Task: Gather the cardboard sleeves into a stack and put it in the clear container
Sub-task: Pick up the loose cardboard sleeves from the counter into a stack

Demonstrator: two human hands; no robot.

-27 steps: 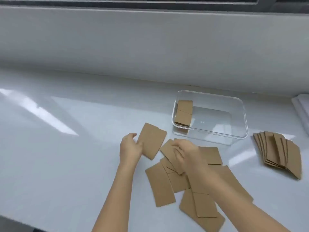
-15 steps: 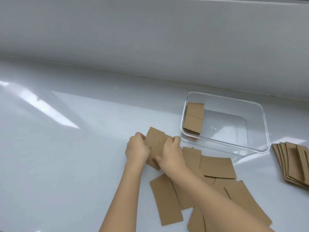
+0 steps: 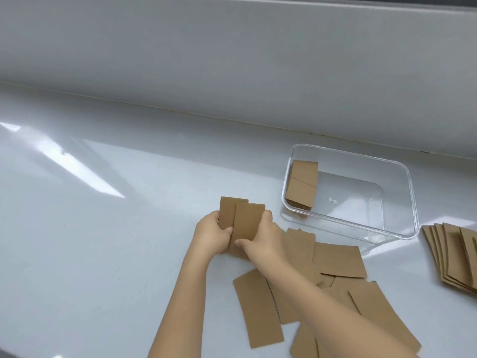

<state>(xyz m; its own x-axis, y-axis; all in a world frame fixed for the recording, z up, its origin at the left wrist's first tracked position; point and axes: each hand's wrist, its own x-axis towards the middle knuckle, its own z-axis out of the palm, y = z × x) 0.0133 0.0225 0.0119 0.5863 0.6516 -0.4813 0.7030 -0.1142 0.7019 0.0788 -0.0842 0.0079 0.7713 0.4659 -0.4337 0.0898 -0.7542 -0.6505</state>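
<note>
1. While both hands hold two cardboard sleeves (image 3: 242,222) upright above the table (image 3: 103,241), the left hand (image 3: 211,236) grips the left edge and the right hand (image 3: 260,239) grips the right one; the front sleeve sits offset to the right of the back one.
2. To do this well, slide the two together until their edges line up, tapping the lower edge on the table to square them.
3. Keep the grip light at the sides, since thin cardboard probably bends if squeezed.
4. More loose sleeves (image 3: 335,259) lie overlapping on the table just right of the hands; add these one at a time, all facing the same way.
5. A fanned pile (image 3: 449,257) lies well apart at the far right.
6. The clear container (image 3: 402,228) stands behind the loose ones, with a small stack (image 3: 302,187) already leaning at its left end, so room remains to its right.
</note>
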